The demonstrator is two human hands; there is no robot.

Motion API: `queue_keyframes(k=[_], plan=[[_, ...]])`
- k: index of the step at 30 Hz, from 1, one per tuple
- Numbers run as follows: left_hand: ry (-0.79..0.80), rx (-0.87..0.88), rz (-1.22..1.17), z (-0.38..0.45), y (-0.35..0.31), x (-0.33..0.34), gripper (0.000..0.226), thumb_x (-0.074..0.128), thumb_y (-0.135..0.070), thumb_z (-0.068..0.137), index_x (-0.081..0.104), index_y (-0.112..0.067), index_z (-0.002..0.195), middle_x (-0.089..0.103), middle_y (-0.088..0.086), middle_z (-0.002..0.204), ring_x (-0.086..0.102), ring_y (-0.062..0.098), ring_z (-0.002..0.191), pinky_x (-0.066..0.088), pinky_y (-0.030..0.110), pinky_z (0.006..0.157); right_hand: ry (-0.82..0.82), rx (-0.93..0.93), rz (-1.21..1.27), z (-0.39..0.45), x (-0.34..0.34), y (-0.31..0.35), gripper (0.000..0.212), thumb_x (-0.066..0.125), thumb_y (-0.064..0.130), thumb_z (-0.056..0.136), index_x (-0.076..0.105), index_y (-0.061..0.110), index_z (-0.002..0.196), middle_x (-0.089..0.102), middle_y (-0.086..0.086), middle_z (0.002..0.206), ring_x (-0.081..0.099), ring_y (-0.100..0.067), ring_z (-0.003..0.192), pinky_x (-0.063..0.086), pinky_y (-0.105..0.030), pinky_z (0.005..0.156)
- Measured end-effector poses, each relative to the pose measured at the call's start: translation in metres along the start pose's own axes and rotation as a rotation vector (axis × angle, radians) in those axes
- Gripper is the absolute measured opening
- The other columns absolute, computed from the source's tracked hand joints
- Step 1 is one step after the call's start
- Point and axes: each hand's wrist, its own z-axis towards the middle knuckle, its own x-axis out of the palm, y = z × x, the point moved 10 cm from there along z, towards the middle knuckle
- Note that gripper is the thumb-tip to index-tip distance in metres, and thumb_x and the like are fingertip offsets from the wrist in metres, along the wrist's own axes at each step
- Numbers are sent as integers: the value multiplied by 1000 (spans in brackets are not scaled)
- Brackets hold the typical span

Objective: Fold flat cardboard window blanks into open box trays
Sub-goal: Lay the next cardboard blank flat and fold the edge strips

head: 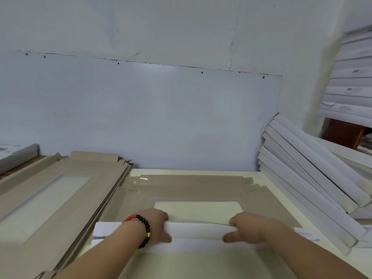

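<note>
Cardboard blank (193, 190) flat, long axis left-right, hands (198, 228) gripping near flap (198, 231)

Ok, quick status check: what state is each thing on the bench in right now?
Blank being folded: flat on the table, near flap turned up and over.
Left hand: grips the flap, fingers curled over its edge.
Right hand: grips the same flap.
Stack of blanks: flat, unfolded, at left.
Folded trays: stacked, leaning at right.
Bead bracelet: on the left wrist.
</note>
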Motion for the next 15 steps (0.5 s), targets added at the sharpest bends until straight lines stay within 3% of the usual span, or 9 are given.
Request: queue_keyframes(k=[2,3,5,7,8,9,11,15], plan=[[-76,-1,62,2,-3,-1,70,61,-69,64,50,-36,124,61,-10,109,52,19,108,38,31,90,-88,48,-82,5,-2,-3,72,44,81,77,53,22,117,59,1,109,50,-19,91,37,-33,80],[-109,11,95,3,-7,0,81,60,-72,62,42,-37,133,58,-8,120,47,20,118,31,35,103,-133,67,-151,8,-1,-4,83,40,84,74,47,23,128,58,0,121,50,-21,103,34,-36,94],[-184,41,133,2,-19,2,95,54,-77,63,26,-35,144,48,-4,136,34,24,134,8,46,117,-218,91,-243,12,2,-3,104,31,88,69,23,22,149,37,-4,149,31,-24,137,4,-49,116],[-270,65,153,0,-32,4,92,39,-78,73,16,-31,149,38,0,146,20,26,142,-7,52,116,-335,54,-232,10,-1,15,107,28,86,72,0,23,154,5,0,162,1,-23,149,-18,-52,112],[-311,70,151,-1,-38,6,87,31,-74,79,12,-28,151,33,1,150,14,27,145,-12,53,115,-428,17,-228,7,-6,29,102,29,81,77,3,21,155,1,-1,163,0,-23,149,-21,-49,110],[-346,69,141,-1,-43,8,81,24,-69,85,9,-25,152,26,2,154,8,27,147,-15,52,114,-527,-13,-234,3,-10,43,93,31,73,81,20,16,154,13,-4,161,14,-24,148,-18,-47,109],[-385,65,99,0,-51,15,73,15,-59,92,2,-22,153,12,2,160,-4,27,148,-19,50,113,-598,-49,-151,-1,-3,68,73,35,59,80,60,14,132,51,-4,143,51,-23,129,-1,-44,109],[-317,82,125,10,-60,38,68,10,-51,97,-14,-19,152,-17,3,160,-26,28,143,-25,48,108,-532,-132,-90,7,24,103,55,41,49,77,74,23,112,66,6,123,64,-13,111,4,-39,109]])
